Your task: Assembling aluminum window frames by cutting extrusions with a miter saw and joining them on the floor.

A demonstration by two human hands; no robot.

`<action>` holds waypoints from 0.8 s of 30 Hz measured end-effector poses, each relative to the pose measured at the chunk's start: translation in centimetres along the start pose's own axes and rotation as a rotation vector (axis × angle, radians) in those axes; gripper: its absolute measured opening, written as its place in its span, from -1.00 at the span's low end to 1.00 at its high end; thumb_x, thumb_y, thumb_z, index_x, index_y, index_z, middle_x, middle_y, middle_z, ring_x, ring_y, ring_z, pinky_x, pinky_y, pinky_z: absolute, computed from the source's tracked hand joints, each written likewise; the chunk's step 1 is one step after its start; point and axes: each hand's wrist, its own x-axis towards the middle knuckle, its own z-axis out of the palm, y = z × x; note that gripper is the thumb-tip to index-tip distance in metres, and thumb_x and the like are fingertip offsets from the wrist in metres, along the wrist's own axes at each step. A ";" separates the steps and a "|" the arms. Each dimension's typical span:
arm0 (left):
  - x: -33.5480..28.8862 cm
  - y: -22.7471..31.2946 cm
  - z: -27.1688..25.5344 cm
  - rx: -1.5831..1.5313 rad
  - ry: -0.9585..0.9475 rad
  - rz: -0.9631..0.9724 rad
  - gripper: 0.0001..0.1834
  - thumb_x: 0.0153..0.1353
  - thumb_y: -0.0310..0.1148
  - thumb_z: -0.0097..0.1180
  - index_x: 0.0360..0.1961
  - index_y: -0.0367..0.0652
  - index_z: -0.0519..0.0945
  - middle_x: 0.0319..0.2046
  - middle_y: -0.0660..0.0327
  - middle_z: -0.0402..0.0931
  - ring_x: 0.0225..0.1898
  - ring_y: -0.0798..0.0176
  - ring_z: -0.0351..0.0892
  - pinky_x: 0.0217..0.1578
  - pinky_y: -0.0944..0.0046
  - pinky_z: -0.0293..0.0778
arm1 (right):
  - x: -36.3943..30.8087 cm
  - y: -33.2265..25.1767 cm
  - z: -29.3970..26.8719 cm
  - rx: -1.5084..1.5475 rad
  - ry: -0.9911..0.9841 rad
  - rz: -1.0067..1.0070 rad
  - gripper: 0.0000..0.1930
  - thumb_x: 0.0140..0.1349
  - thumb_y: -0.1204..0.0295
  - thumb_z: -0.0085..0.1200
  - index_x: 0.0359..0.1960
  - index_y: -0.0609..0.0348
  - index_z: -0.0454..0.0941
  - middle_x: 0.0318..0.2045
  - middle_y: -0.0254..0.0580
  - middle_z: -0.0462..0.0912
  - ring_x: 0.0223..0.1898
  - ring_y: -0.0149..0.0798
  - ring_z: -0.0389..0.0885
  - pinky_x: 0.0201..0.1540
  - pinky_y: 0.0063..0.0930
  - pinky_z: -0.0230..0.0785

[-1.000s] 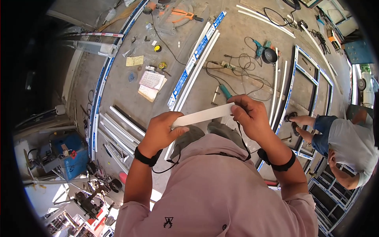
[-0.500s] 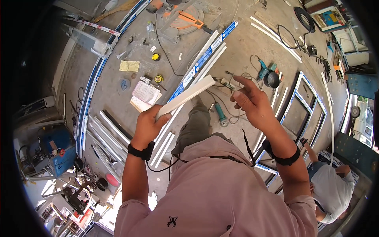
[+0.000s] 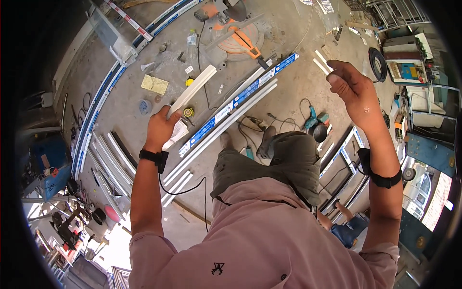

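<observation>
Thumb and fingers of the left hand (image 3: 162,126) pinch the lower end of a short white strip (image 3: 195,89), which slants up and away from the body in the air, left of the blue-wrapped bar (image 3: 240,102) on the floor (image 3: 284,91). The right hand (image 3: 353,91) is raised well to the right of that bar's far end, fingers bent and thumb close to them, a narrow pose. Two thin white strips (image 3: 324,60) show just past its fingertips; I cannot tell whether it holds them or they lie beyond on the floor. Black bands (image 3: 151,156) circle both forearms near the wrists.

Just left of the blue-wrapped bar sits a yellow tape measure (image 3: 188,112), with papers (image 3: 178,132) partly hidden behind the left hand near the bar's close end. Farther left of it lies a yellow sheet (image 3: 155,84). Long white bars (image 3: 226,127) run along its right side. Near its far end, to the left, stands a saw with an orange arm (image 3: 245,43). Right of it are a teal drill (image 3: 312,118) and a black pan (image 3: 318,132).
</observation>
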 end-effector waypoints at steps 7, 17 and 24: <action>0.4 1.2 2.0 -0.019 0.029 -0.148 -0.47 0.19 0.08 0.10 -0.20 -0.27 0.57 -0.53 -0.17 0.54 -0.39 -0.24 0.58 -0.37 -0.05 0.46 | 12.9 1.1 -3.1 -0.044 -0.068 -0.170 -0.64 0.31 0.25 0.08 0.02 0.22 0.50 -0.46 -0.19 0.56 -0.41 -0.38 0.45 -0.29 -0.52 0.34; 1.7 7.0 9.9 -0.093 0.024 -0.690 -0.49 0.22 0.05 0.07 -0.27 -0.29 0.56 -0.48 -0.15 0.57 -0.36 -0.25 0.57 -0.32 -0.05 0.44 | 35.3 11.7 -0.1 -0.160 -0.181 -0.473 -0.59 0.28 0.16 0.07 0.07 0.10 0.47 -0.25 -0.16 0.66 -0.30 -0.19 0.62 -0.18 -0.36 0.44; 8.6 10.4 16.5 -0.046 -0.127 -0.656 -0.52 0.17 0.04 0.13 -0.13 -0.16 0.57 -0.42 -0.10 0.60 -0.29 -0.22 0.58 -0.28 -0.08 0.47 | 45.2 16.1 4.3 -0.205 -0.155 -0.552 -0.50 0.33 0.09 -0.06 0.13 0.23 0.42 -0.20 -0.12 0.64 -0.23 -0.17 0.61 -0.09 -0.33 0.44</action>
